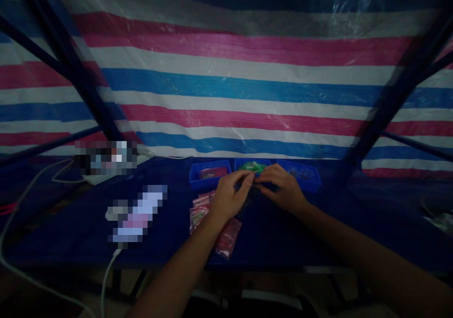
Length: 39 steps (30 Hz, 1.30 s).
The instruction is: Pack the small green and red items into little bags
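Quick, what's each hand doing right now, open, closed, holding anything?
Left hand: closed, pinching a small dark item, too dim to identify.
Right hand: closed, pinching the same item.

A: operator's kit?
B: left hand (230,197) bare, right hand (281,188) bare
A: arms?
B: left forearm (184,266), right forearm (354,242) bare as far as frame shows; dim light, finer detail unreadable

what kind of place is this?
Probably an improvised small-parts workbench, dimly lit: a striped tarp hangs behind, three blue bins sit in a row on the blue table, and small clear packets lie in front of them.
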Available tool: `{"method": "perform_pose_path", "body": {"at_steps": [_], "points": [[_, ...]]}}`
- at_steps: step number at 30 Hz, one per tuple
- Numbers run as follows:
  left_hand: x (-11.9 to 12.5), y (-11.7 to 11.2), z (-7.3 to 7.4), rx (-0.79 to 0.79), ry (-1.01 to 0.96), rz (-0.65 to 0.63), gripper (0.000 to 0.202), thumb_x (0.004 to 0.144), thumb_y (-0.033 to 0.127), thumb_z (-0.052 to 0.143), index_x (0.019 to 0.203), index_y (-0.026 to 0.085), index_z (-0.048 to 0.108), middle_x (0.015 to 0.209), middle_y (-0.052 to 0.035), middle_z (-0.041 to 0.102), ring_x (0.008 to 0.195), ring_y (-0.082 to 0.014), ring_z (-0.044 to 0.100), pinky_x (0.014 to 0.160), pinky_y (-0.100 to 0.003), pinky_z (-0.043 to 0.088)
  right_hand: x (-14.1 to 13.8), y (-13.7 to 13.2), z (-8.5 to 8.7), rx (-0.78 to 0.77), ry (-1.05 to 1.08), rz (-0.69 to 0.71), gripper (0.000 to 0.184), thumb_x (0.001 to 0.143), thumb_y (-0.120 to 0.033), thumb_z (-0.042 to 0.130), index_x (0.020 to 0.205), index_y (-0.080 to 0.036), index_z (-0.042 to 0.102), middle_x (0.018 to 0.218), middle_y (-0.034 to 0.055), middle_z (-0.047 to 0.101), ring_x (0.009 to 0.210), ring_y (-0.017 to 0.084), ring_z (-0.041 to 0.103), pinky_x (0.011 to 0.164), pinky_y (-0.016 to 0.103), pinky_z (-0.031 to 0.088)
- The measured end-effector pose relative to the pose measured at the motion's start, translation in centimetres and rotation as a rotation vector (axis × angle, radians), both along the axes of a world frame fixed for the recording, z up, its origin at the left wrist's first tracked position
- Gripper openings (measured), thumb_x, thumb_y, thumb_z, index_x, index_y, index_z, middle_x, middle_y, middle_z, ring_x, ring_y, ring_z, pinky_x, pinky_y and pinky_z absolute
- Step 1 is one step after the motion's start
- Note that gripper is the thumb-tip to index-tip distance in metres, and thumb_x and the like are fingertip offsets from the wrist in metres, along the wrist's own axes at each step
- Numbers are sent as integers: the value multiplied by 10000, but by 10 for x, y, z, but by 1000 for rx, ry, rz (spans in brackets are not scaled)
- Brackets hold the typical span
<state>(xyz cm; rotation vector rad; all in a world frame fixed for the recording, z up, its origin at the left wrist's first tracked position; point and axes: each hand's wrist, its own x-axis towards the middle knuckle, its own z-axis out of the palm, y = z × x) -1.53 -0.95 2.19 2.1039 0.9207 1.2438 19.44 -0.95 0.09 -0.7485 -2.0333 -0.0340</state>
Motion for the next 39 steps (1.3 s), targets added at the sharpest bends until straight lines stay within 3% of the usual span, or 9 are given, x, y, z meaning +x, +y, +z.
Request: {"method": "perform_pose_path", "body": {"at_steps": [6,10,13,18,23,26,28,32,39], "points": [[0,8,-6,27,30,103,146,949,251,617,1072,214,686,993,-38,762,893,-192,722,830,-306,549,-2,-5,4,-81,70,0,207,882,-328,775,1082,-290,741,1038,57,774,1058,279,681,967,507,536],[2,7,-5,21,59,37,182,936,187,620,1109,224,581,979,-12,764,899,-183,731,809,-291,531,-2,-3,-2,-223,245,-63,305,939,-321,701,1241,-277,697,1145,73,742,977,238,705,896,430,572],[3,5,-4,42,123,33,220,934,183,631,1129,234,543,998,2,771,913,-186,730,835,-304,512,-1,2,-9,-294,215,1,231,952,-318,687,1174,-279,736,1119,61,753,1005,232,713,923,420,570],[1,6,-6,91,160,87,292,922,200,666,1190,229,552,1017,-13,759,975,-202,711,900,-334,507,-2,1,-8,-267,194,-7,156,937,-303,709,1081,-266,759,1057,64,753,1009,239,707,924,426,564],[-1,5,-4,216,149,185,244,940,327,672,1151,206,676,1123,-83,709,1050,-235,664,909,-353,512,0,-1,-2,-204,204,-71,98,951,-281,686,1032,-257,736,1024,62,738,990,245,691,908,439,555],[0,2,-2,101,107,79,340,998,384,585,1283,215,659,992,-53,741,855,-190,691,785,-307,535,3,3,-4,-139,215,-99,94,955,-272,678,1031,-264,732,1047,64,731,1032,258,674,939,463,545],[3,1,-2,35,87,-18,390,1023,401,537,1359,224,625,1022,-50,764,844,-184,707,763,-294,544,4,5,-6,-108,200,-83,120,959,-268,672,1061,-276,734,1095,69,718,1074,262,661,965,476,540],[8,1,-6,34,22,-33,326,1026,391,532,1251,230,703,1204,-58,755,1054,-213,713,885,-310,550,5,6,-8,-83,134,-44,156,951,-265,684,1092,-299,741,1180,76,688,1146,272,639,984,496,536],[4,10,-13,-12,-62,37,166,948,223,624,1088,194,709,1011,-50,766,912,-188,729,845,-301,566,5,0,-2,-160,202,-6,171,948,-278,686,1096,-308,766,1339,66,659,1273,271,609,1090,505,488]]}}
